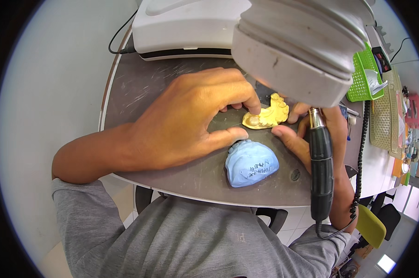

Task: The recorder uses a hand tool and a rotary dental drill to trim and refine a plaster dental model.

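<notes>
A yellow dental cast, shaped like part of an arch, lies on the brown worktop between my hands. My left hand curves in from the left, its index fingertip at the cast's upper edge and its thumb apart below. A black rotary handpiece with a metal collar runs along my right hand, held there with its tip hidden behind the lamp head. The right thumb and a fingertip reach toward the cast's right end. Nearer to me sits a light blue dental cast with handwriting on it, just below my left thumb.
A grey-white round lamp head hangs low over my right hand. Behind stands a white machine. At the right are a green basket, a cream basket and the handpiece's coiled black cord.
</notes>
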The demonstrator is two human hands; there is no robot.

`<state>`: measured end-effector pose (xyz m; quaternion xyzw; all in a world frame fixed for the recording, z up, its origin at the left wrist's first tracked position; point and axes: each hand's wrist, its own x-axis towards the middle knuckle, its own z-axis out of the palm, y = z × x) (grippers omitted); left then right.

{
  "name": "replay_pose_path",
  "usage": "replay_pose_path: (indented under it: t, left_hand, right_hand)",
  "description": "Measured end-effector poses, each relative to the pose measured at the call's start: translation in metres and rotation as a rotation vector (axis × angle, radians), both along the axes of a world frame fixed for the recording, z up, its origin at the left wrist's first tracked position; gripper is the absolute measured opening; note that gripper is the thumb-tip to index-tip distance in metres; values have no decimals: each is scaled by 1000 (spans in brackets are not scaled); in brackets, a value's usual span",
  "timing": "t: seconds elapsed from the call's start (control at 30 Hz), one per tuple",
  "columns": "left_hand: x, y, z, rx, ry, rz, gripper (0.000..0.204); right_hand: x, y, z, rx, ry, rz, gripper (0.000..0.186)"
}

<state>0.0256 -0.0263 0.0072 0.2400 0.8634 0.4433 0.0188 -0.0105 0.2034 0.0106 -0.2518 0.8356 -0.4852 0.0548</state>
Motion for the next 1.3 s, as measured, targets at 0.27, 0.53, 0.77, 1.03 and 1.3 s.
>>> replay_pose_path:
  t: [0.27, 0.53, 0.77, 1.03, 1.3]
  left_hand:
    - [0, 1, 2, -60, 4, 5, 38]
    - [1, 7, -8, 7, 137, 57, 26]
    - [2, 9, -15, 33, 118, 51, 29]
    - [3, 10, -19, 60, 102, 39, 30]
    - [3, 9, -22, 107, 92, 34, 31]
  right_hand:
    - [-4, 2, 2, 234, 88, 100, 34]
    - [-8, 1, 2, 183, 182, 185, 33]
    - [-9, 5, -3, 113, 329, 247, 35]
    - [-10, 4, -2, 42, 455, 236, 35]
    - [-8, 2, 0, 36, 493, 218, 35]
